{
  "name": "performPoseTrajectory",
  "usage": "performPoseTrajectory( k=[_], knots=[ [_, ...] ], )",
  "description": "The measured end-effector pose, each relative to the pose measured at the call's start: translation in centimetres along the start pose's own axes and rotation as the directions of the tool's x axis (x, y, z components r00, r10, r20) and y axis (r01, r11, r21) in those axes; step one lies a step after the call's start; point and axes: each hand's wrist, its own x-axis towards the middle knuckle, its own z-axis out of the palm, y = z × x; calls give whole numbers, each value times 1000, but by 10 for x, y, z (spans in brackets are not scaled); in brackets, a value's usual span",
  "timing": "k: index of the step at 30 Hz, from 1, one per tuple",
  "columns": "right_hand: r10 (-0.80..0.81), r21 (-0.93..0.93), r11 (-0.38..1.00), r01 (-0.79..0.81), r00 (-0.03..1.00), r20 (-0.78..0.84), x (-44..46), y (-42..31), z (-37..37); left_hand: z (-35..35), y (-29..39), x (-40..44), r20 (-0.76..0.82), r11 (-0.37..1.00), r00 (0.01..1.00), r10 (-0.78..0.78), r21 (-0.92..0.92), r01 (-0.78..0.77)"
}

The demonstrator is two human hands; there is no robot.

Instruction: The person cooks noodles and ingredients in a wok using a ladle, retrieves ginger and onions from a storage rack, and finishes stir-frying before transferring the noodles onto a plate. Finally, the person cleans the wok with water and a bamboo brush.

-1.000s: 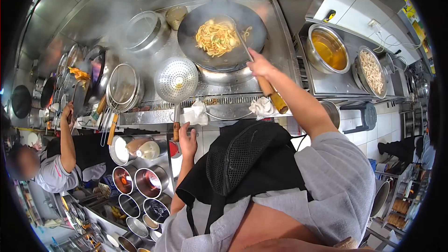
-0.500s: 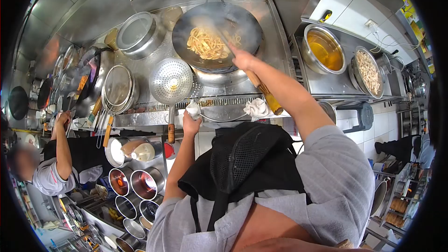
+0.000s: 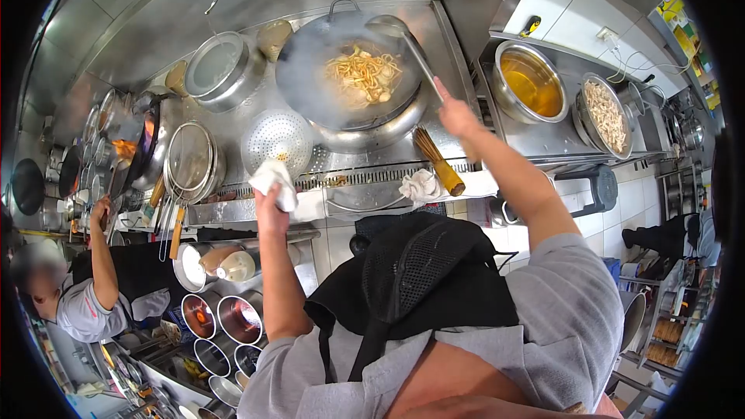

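Note:
Steam rises from a dark wok (image 3: 306, 81) on the stove, with a heap of noodles (image 3: 369, 77) in it. My right hand (image 3: 459, 116) is closed around the handle of a metal ladle (image 3: 388, 26), whose bowl is at the wok's far right rim, above the noodles. In my left hand (image 3: 272, 213) is a bunched white cloth (image 3: 275, 177), held just in front of a perforated strainer (image 3: 277, 140). The cloth hides the strainer's near edge and handle. A bamboo brush (image 3: 442, 167) lies on the stove's front ledge beside another crumpled cloth (image 3: 420, 185).
Right of the wok stand a bowl of yellow liquid (image 3: 532, 81) and a bowl of pale strips (image 3: 606, 116). A lidded pot (image 3: 220, 70) and wire strainers (image 3: 191, 161) are to the left. Another person (image 3: 93, 302) works at a flaming wok (image 3: 143, 140) on the far left.
The ladle has come up out of the noodles to the wok's far right rim. My left hand has moved left with the cloth, to the strainer. The noodles have shifted right, under more steam.

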Motion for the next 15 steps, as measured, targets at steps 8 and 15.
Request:
performPoseTrajectory(
  k=[8, 15],
  knots=[
    [-401, 179, 886, 427, 901, -163, -12, 23, 71, 41, -49, 44, -55, 945, 945, -323, 33, 325],
    [3, -239, 971, -8, 1000, -20, -59, 37, -21, 81, -85, 42, 47, 859, 862, -505, -70, 507]
  ],
)
